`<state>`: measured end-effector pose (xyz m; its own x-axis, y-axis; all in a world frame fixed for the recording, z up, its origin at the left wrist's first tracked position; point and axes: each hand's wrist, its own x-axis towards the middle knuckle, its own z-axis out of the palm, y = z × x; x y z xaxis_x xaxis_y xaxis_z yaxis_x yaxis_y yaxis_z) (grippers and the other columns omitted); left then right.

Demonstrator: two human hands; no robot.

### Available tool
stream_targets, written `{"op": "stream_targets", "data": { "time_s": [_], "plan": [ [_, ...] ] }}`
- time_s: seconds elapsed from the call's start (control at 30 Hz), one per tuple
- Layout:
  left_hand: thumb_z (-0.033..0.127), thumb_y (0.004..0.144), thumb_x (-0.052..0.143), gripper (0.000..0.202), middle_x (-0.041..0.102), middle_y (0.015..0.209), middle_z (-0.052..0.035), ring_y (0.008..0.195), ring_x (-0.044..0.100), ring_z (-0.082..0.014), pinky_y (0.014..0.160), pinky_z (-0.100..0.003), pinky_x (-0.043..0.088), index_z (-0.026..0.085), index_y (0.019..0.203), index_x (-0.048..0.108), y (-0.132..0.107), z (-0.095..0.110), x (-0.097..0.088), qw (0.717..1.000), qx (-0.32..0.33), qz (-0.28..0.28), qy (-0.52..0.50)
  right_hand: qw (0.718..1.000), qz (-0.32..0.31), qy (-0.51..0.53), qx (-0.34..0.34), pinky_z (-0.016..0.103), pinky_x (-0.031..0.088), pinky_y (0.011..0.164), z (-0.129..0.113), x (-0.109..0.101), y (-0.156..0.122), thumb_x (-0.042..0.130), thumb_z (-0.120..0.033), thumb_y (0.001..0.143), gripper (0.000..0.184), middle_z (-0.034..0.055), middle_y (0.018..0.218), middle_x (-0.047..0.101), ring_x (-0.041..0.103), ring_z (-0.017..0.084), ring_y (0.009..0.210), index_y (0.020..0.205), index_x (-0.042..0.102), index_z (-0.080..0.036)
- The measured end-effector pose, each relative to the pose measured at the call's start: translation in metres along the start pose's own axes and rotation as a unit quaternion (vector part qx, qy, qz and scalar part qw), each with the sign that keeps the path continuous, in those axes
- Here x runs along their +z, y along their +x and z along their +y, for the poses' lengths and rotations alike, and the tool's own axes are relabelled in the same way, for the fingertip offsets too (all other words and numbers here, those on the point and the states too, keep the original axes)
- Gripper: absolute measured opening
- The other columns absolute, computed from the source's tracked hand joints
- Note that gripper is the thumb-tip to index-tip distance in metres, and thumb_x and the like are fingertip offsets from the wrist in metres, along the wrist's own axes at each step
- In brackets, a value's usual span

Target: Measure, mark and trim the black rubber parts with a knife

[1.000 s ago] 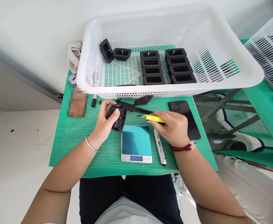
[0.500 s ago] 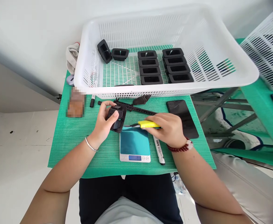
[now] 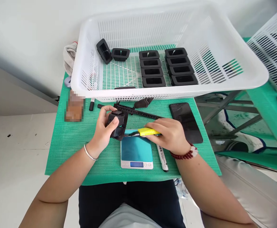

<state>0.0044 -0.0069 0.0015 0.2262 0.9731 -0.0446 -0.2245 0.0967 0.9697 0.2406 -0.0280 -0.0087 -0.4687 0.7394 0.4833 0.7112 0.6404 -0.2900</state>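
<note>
My left hand [image 3: 104,124] grips a black rectangular molded part [image 3: 118,124] with a wide flange, its thumb pressed on the side facing me. My right hand [image 3: 168,133] is wrapped round a yellow utility knife [image 3: 148,131]. The blade points left and its tip reaches the flange's lower edge; whether it cuts in cannot be seen. Below both hands lies a small digital scale [image 3: 136,152] with a blue-green plate. A white marker [image 3: 162,158] rests beside it, under my right wrist. Behind the hands a black caliper [image 3: 140,112] lies across the mat.
A large white basket [image 3: 169,92] stands at the back, holding several similar black parts [image 3: 152,72]. A dark smartphone [image 3: 187,122] is at the right, a dark curved scrap [image 3: 143,102] near the basket, a black-capped marker [image 3: 91,104] at the left. Green mesh [image 3: 64,152] covers the table.
The knife blade has come slightly lower along the flange edge, with my right hand moving a little down and left. My left hand still grips the part. The whole view has shifted slightly.
</note>
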Motion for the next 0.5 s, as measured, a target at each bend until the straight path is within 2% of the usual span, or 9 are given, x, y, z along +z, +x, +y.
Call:
{"op": "stream_targets", "data": {
  "time_s": [0.07,0.13,0.2,0.27,0.37,0.43,0.5],
  "plan": [
    [0.047,0.078,0.066,0.037,0.056,0.085,0.0005,0.06,0.056,-0.0093,0.05,-0.022,0.052,0.028,0.103,0.048,-0.0009,-0.0001,-0.0002,1.0,-0.002,-0.01,0.002,1.0,0.002,-0.016,0.027,0.025,0.043,0.054,0.001,-0.0003,-0.0004,0.057,-0.047,0.087,0.032,0.004,0.067,0.069,0.06,0.013,0.057,0.085,0.068,-0.017],
    [0.047,0.078,0.067,0.038,0.056,0.086,0.0001,0.063,0.059,-0.0107,0.049,-0.022,0.052,0.028,0.104,0.048,-0.0014,-0.0007,-0.0002,1.0,-0.005,-0.013,0.007,0.996,0.029,-0.041,0.073,0.026,0.044,0.054,0.0025,-0.0011,-0.0013,0.057,-0.044,0.087,0.029,0.0048,0.07,0.07,0.061,0.013,0.058,0.086,0.068,-0.018],
    [0.048,0.078,0.066,0.038,0.056,0.086,0.0001,0.064,0.06,-0.0114,0.047,-0.021,0.051,0.028,0.104,0.047,-0.0014,-0.0015,0.0002,1.0,-0.008,-0.002,0.017,0.993,0.05,-0.05,0.09,0.026,0.044,0.054,0.0033,-0.0023,-0.0019,0.059,-0.042,0.087,0.026,0.0048,0.071,0.07,0.061,0.014,0.059,0.087,0.067,-0.018],
    [0.048,0.078,0.066,0.038,0.056,0.085,0.0003,0.063,0.059,-0.0106,0.046,-0.02,0.05,0.028,0.104,0.047,-0.001,-0.0018,0.0009,0.999,-0.006,0.019,0.029,0.998,0.043,-0.025,0.048,0.026,0.042,0.053,0.0026,-0.0032,-0.0015,0.061,-0.043,0.086,0.026,0.0039,0.068,0.069,0.06,0.013,0.057,0.087,0.066,-0.017],
    [0.047,0.078,0.066,0.037,0.055,0.083,0.0012,0.062,0.056,-0.009,0.049,-0.02,0.052,0.028,0.103,0.047,-0.0007,-0.0007,0.0022,0.998,-0.003,0.045,0.037,0.999,-0.004,0.017,-0.042,0.025,0.04,0.051,0.0004,-0.0027,0.0003,0.062,-0.043,0.085,0.028,0.0016,0.061,0.065,0.057,0.011,0.052,0.084,0.066,-0.016],
    [0.048,0.079,0.066,0.037,0.054,0.082,0.0013,0.062,0.056,-0.0089,0.048,-0.02,0.051,0.028,0.103,0.046,-0.0011,0.0007,0.003,0.998,-0.003,0.044,0.039,0.999,-0.011,0.006,-0.049,0.024,0.039,0.05,0.0003,-0.0016,0.0008,0.061,-0.043,0.085,0.027,0.0009,0.059,0.064,0.056,0.011,0.051,0.083,0.066,-0.016],
    [0.048,0.078,0.067,0.038,0.055,0.084,0.0008,0.062,0.057,-0.0095,0.046,-0.019,0.05,0.028,0.103,0.046,-0.002,0.0019,0.0037,0.998,-0.004,0.031,0.049,1.0,0.011,-0.026,-0.012,0.025,0.04,0.05,0.002,-0.001,0.0,0.061,-0.042,0.086,0.027,0.0023,0.063,0.067,0.059,0.012,0.054,0.083,0.066,-0.016]
  ]
}}
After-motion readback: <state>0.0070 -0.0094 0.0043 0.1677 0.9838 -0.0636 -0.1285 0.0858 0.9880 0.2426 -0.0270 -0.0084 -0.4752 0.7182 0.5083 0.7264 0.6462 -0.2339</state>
